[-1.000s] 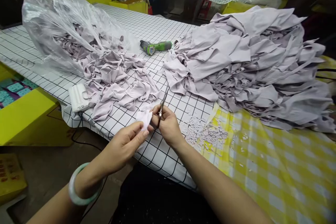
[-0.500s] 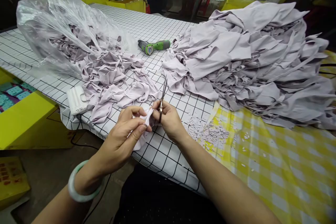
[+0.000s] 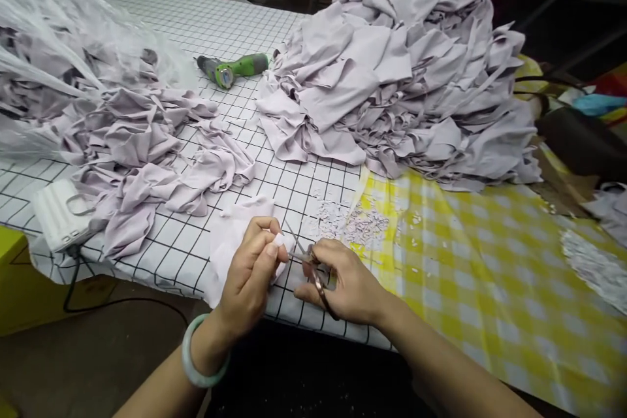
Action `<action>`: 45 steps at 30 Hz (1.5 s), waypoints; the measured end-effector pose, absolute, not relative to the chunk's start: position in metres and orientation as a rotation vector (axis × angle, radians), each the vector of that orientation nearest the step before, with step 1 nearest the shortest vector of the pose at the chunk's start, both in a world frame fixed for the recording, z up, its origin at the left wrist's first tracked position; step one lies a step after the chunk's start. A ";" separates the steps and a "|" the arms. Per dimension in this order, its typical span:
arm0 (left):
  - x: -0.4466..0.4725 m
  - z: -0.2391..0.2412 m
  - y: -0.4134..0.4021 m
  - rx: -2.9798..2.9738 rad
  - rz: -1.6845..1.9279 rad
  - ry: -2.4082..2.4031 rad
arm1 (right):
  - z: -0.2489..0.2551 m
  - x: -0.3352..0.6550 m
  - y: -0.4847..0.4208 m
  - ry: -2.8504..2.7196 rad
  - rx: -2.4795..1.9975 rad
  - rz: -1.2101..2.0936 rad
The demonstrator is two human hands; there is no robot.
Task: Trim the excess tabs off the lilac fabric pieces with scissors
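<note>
My left hand pinches the edge of a pale lilac fabric piece between thumb and fingers. The rest of that piece hangs behind the hand and lies on the table. In my right hand is a pair of scissors, with thumb and fingers at the handle loops. Their blades are spread and point left, close to the pinched edge. Whether the lower blade touches the fabric I cannot tell. Small fabric clippings lie scattered just beyond my right hand.
A large heap of lilac fabric lies at the back right. More fabric pieces spill from a clear plastic bag at left. A green-handled tool, a white corded device and a yellow checked sheet are on the gridded table.
The view has turned right. My right hand has moved apart from the left and swung the scissors from pointing up, blades together, to pointing left with blades spread at the fabric edge.
</note>
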State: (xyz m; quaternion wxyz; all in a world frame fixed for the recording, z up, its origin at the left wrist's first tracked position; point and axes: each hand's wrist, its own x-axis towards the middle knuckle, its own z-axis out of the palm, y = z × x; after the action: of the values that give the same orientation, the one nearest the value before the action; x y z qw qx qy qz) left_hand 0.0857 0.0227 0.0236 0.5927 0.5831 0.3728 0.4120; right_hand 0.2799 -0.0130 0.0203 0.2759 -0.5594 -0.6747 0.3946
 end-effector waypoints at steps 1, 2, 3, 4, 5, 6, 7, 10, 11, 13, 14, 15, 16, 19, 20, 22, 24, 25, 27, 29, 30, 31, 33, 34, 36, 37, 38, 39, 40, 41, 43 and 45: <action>0.088 0.022 0.023 1.372 0.940 0.849 | 0.020 0.283 -0.016 -1.838 -1.486 1.052; 0.089 0.021 0.023 1.389 0.928 0.830 | 0.020 0.284 -0.018 -1.850 -1.465 1.038; 0.090 0.020 0.024 1.401 0.913 0.815 | 0.019 0.285 -0.019 -1.855 -1.444 1.022; 0.091 0.019 0.024 1.405 0.896 0.805 | 0.019 0.285 -0.020 -1.856 -1.427 1.003; 0.092 0.019 0.025 1.406 0.879 0.799 | 0.018 0.286 -0.020 -1.854 -1.414 0.987; 0.092 0.020 0.026 1.406 0.862 0.797 | 0.018 0.286 -0.020 -1.851 -1.403 0.977; 0.092 0.020 0.026 1.406 0.847 0.799 | 0.018 0.286 -0.020 -1.849 -1.393 0.972; 0.093 0.022 0.026 1.419 0.826 0.795 | 0.018 0.286 -0.019 -1.839 -1.383 0.963; 0.093 0.022 0.026 1.426 0.824 0.790 | 0.018 0.287 -0.018 -1.839 -1.387 0.956; 0.094 0.023 0.026 1.446 0.831 0.782 | 0.017 0.288 -0.018 -1.841 -1.405 0.942; 0.094 0.023 0.026 1.457 0.842 0.779 | 0.016 0.288 -0.018 -1.843 -1.416 0.938; 0.094 0.023 0.026 1.467 0.851 0.779 | 0.016 0.288 -0.018 -1.846 -1.425 0.935; 0.094 0.024 0.026 1.477 0.863 0.777 | 0.016 0.289 -0.018 -1.851 -1.432 0.933; 0.096 0.025 0.029 1.521 0.880 0.759 | 0.016 0.290 -0.019 -1.875 -1.425 0.920; 0.096 0.025 0.029 1.536 0.876 0.751 | 0.017 0.290 -0.019 -1.882 -1.422 0.915; 0.097 0.025 0.030 1.554 0.864 0.734 | 0.017 0.290 -0.020 -1.884 -1.420 0.904; 0.098 0.026 0.030 1.559 0.849 0.722 | 0.017 0.290 -0.020 -1.879 -1.422 0.901; 0.098 0.026 0.030 1.562 0.846 0.715 | 0.017 0.290 -0.020 -1.878 -1.424 0.904; 0.098 0.026 0.029 1.577 0.848 0.700 | 0.017 0.290 -0.020 -1.873 -1.428 0.918; 0.098 0.026 0.028 1.595 0.851 0.692 | 0.017 0.290 -0.020 -1.864 -1.433 0.923; 0.098 0.026 0.028 1.603 0.851 0.690 | 0.017 0.290 -0.020 -1.858 -1.435 0.921; 0.098 0.025 0.028 1.612 0.851 0.686 | 0.017 0.289 -0.020 -1.854 -1.435 0.917; 0.098 0.025 0.028 1.631 0.850 0.670 | 0.017 0.289 -0.021 -1.846 -1.433 0.912; 0.098 0.025 0.028 1.639 0.849 0.663 | 0.016 0.289 -0.022 -1.842 -1.429 0.912; 0.099 0.024 0.028 1.649 0.846 0.656 | 0.015 0.289 -0.023 -1.833 -1.420 0.915; 0.100 0.024 0.028 1.650 0.843 0.654 | 0.014 0.289 -0.024 -1.828 -1.414 0.911; 0.101 0.024 0.028 1.652 0.842 0.653 | 0.013 0.290 -0.025 -1.824 -1.410 0.904; 0.102 0.024 0.028 1.656 0.839 0.648 | 0.012 0.290 -0.026 -1.819 -1.408 0.894; 0.103 0.025 0.028 1.664 0.831 0.642 | 0.011 0.291 -0.027 -1.813 -1.409 0.887; 0.104 0.025 0.028 1.673 0.820 0.635 | 0.011 0.292 -0.029 -1.802 -1.415 0.881; 0.107 0.025 0.029 1.691 0.784 0.629 | 0.008 0.295 -0.032 -1.772 -1.441 0.878; 0.112 0.026 0.031 1.704 0.741 0.619 | 0.006 0.299 -0.037 -1.735 -1.473 0.881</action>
State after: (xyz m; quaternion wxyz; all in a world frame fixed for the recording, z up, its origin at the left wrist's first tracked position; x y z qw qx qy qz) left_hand 0.1125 0.0307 0.0257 0.5577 0.7222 0.2626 0.3139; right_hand 0.2986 -0.0369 0.0061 0.3432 -0.5669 -0.6678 0.3390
